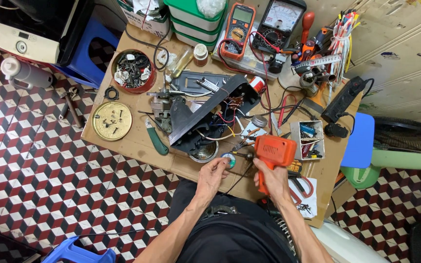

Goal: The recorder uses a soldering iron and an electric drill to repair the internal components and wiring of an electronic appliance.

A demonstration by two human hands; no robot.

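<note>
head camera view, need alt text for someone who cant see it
Seen from above, a person's right hand grips an orange pistol-shaped soldering gun while the left hand pinches a small round spool at its tip. Beyond lie an opened black plastic housing with coloured wires, a red bowl of small parts and two meters on a cluttered cardboard-covered table.

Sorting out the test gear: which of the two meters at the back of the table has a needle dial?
The black meter, the right-hand one of the pair. It has a pale needle-scale face, while the orange-cased meter beside it has a flat grey display.
</note>
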